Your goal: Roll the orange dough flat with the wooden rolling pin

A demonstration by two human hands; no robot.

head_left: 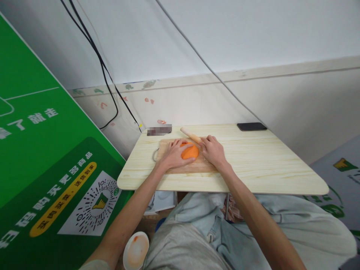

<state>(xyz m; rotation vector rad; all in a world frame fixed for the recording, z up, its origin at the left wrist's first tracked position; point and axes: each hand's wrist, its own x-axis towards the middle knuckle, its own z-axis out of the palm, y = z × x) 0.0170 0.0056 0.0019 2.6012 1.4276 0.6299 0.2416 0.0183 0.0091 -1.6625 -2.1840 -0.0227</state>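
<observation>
The orange lump sits on the board, which lies on the worktop near its front edge, in front of the person. The left hand grasps the lump from its left side, fingers over the far part and thumb along the near part, most likely to stop it rolling or sliding. The right hand has its fingers closed around the near end of a pale stick, whose other end points away to the far left; what the stick is, or whether it carries a blade, I cannot tell. Held this way, it lies just beside the lump, probably so that both hands can work close together. The board probably guards the worktop; its metal ring juts out at the left. A phone lies at the far right edge, perhaps to be out of the way.

The lump is bright, even orange, rounded and smooth-looking, with much of it covered by the left hand; its underside is hidden.
</observation>
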